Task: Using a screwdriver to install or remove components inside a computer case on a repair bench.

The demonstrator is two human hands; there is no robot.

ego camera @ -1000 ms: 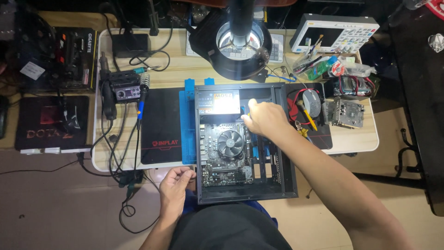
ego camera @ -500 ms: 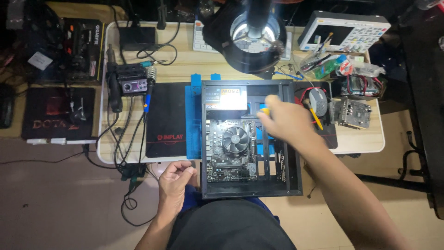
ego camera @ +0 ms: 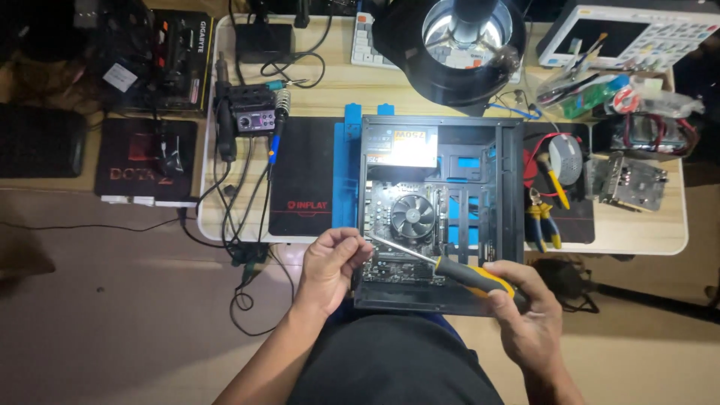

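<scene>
An open black computer case (ego camera: 513,187) lies flat on the wooden table, with a motherboard and its round cooler fan (ego camera: 413,216) inside. My right hand (ego camera: 525,315) grips the yellow-and-black handle of a screwdriver (ego camera: 469,274) over the case's near edge. The metal shaft slants up and left. My left hand (ego camera: 332,264) has its fingers pinched around the shaft's tip by the case's near left corner.
A black mat (ego camera: 304,176) and a soldering station (ego camera: 251,116) sit left of the case. A round lamp (ego camera: 461,45) hangs above the table's back. Pliers (ego camera: 541,221), cutters and a circuit board (ego camera: 634,180) lie to the right. Cables dangle off the front left edge.
My right hand has pulled back from inside the case toward me with the screwdriver. My left hand has come up from the case's corner onto the screwdriver's tip. The camera shifted.
</scene>
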